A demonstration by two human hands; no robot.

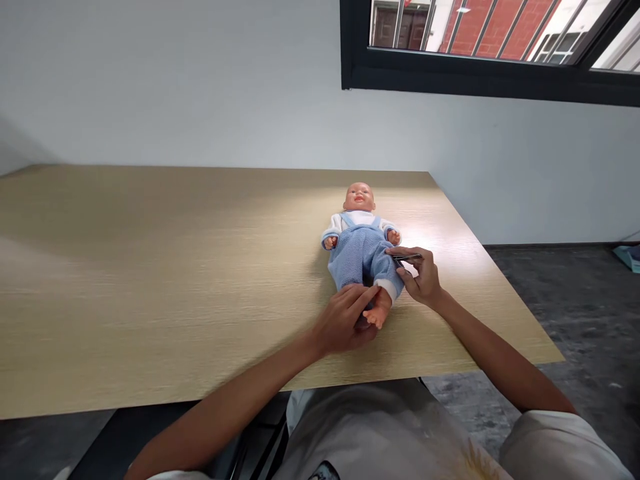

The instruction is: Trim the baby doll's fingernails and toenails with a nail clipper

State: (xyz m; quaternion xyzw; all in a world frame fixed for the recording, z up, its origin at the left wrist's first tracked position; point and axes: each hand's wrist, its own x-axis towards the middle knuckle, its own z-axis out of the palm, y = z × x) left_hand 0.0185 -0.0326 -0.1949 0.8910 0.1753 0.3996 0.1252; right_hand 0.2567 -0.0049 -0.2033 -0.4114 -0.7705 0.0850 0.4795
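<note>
The doll (356,247) lay face up on the table (150,280) while I gripped its lower legs with my half-curled left hand (344,319) and pinched a thin dark tool (411,257) in my right hand (425,277) beside its thigh, seemingly working at the trousers, which called for steadiness next.

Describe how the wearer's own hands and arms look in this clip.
The left hand and right hand are ungloved, and no watch or bracelet shows on either wrist. Both forearms are bare. The right sleeve is short, loose and pale; only an edge of the left sleeve shows. The pale shirt bears a yellowish print.
</note>
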